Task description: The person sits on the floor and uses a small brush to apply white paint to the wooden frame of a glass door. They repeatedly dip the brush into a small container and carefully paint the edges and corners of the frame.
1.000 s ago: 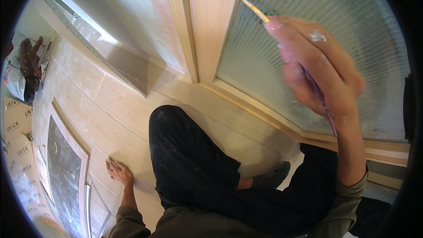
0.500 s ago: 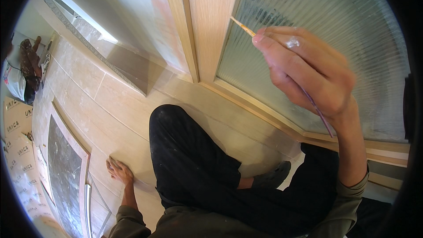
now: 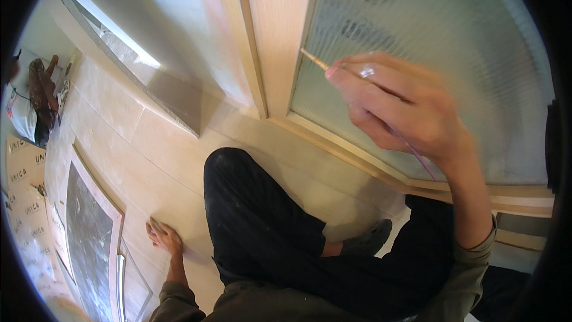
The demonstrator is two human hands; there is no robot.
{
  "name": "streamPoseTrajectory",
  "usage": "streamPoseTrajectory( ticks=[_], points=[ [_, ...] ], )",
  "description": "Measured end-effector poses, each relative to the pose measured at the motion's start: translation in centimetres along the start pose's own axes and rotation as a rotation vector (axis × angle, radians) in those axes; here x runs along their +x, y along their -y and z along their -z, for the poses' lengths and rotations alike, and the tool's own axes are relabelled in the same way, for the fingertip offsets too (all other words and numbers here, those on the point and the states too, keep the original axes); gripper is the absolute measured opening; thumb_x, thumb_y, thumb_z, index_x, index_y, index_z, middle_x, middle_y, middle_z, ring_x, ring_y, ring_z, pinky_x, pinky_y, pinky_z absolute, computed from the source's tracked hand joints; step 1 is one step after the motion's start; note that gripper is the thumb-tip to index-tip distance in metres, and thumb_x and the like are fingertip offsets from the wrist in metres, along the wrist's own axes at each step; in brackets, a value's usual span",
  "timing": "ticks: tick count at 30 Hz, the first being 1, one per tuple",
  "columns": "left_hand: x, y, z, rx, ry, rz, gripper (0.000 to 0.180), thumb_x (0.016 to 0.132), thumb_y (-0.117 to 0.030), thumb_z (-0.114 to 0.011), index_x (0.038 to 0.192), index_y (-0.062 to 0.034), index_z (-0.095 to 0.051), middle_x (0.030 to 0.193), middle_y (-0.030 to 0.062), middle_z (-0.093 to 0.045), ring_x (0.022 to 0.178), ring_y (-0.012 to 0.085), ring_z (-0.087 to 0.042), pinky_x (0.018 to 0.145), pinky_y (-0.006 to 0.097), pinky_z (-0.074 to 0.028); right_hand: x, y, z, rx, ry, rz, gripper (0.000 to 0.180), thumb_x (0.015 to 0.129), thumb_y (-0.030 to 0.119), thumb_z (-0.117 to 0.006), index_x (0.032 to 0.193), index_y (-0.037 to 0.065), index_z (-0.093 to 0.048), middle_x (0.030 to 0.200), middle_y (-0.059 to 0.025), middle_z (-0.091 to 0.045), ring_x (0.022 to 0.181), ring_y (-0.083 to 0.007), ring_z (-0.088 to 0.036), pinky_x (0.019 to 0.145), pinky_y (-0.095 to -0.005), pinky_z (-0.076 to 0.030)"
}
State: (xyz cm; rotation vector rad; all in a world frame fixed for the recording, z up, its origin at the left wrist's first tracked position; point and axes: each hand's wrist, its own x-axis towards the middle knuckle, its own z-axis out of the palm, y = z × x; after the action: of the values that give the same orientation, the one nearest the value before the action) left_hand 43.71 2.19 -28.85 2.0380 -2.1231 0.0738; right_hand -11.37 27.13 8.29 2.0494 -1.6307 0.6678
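A thin paintbrush [image 3: 316, 59] with a purple handle is pinched in my right hand [image 3: 405, 104], its fingers closed around it. Its tip points up-left and lies at the line where the light wood door frame [image 3: 275, 30] meets the ribbed glass panel [image 3: 476, 101]; whether it touches I cannot tell. A white smear marks one finger of that hand. At lower left, my left hand [image 3: 165, 237] rests on the tiled floor [image 3: 158, 185], fingers stretched out, holding nothing.
Left of my left hand lies a framed dark panel [image 3: 92, 226], beside printed cardboard [image 3: 27, 203]. A curved pale board [image 3: 125, 83] stands at upper left. Brown-stained items and a white bag [image 3: 22, 113] sit at the far left. My bent knee [image 3: 229, 173] is between my hands.
My right hand has moved left and slightly down with the paintbrush, whose tip has slid lower along the frame's inner edge. My left hand stays planted on the floor.
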Motion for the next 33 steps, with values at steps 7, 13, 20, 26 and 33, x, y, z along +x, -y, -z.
streamPoseTrajectory(
  ticks=[7,13,20,26,33],
  points=[
    [-0.3,-1.2,0.3,-0.011,-0.008,0.015,0.047,0.102,-0.036,-0.044,0.146,-0.0211,-0.045,0.151,0.0133,-0.04,0.138,0.0323,-0.037,0.107,0.056,-0.029,-0.3,2.2,4.4,0.051,0.063,-0.107,0.026,0.076,0.002,-0.071,0.102,0.002,-0.066,0.075,-0.007,-0.058,0.066,-0.0236,-0.059,0.057,-0.0354,-0.048],
    [0.1,-1.9,0.8,-0.036,-0.013,-0.072,0.05,0.095,-0.023,-0.049,0.144,-0.0115,-0.046,0.148,0.0195,-0.039,0.136,0.0352,-0.038,0.107,0.056,-0.029,-3.5,9.8,13.4,-0.009,0.012,-0.246,0.03,0.076,0.002,-0.071,0.105,0.002,-0.066,0.072,-0.0072,-0.057,0.063,-0.0246,-0.058,0.056,-0.0353,-0.047],
    [1.6,-14.9,1.1,-0.803,0.123,-0.353,0.038,0.089,-0.015,-0.057,0.125,-0.002,-0.06,0.131,0.0209,-0.053,0.12,0.037,-0.051,0.103,0.045,-0.039,-15.0,19.8,19.6,-0.051,-0.595,-0.668,0.015,0.086,-0.004,-0.059,0.1,-0.003,-0.064,0.081,-0.0158,-0.067,0.068,-0.0206,-0.061,0.064,-0.0309,-0.051],
    [4.5,-30.2,-0.7,-0.673,0.685,-0.63,0.048,0.106,-0.028,-0.029,0.122,0.0051,-0.06,0.122,0.0251,-0.063,0.118,0.0402,-0.055,0.104,0.044,-0.04,-29.2,28.3,22.3,-0.33,-1.07,-0.958,0.018,0.095,0.001,-0.058,0.112,-0.003,-0.061,0.095,-0.018,-0.068,0.081,-0.0234,-0.068,0.074,-0.0349,-0.057],
    [11.8,-29.6,-0.5,-0.685,0.611,-0.828,0.038,0.097,-0.025,-0.061,0.124,0.0018,-0.064,0.115,0.0175,-0.067,0.106,0.0267,-0.063,0.095,0.038,-0.048,-33.7,29.0,25.9,-0.452,-1.112,-1.306,0.019,0.095,0.011,-0.067,0.106,-0.004,-0.069,0.089,-0.0106,-0.072,0.083,-0.0158,-0.068,0.078,-0.0287,-0.054]
  ],
)
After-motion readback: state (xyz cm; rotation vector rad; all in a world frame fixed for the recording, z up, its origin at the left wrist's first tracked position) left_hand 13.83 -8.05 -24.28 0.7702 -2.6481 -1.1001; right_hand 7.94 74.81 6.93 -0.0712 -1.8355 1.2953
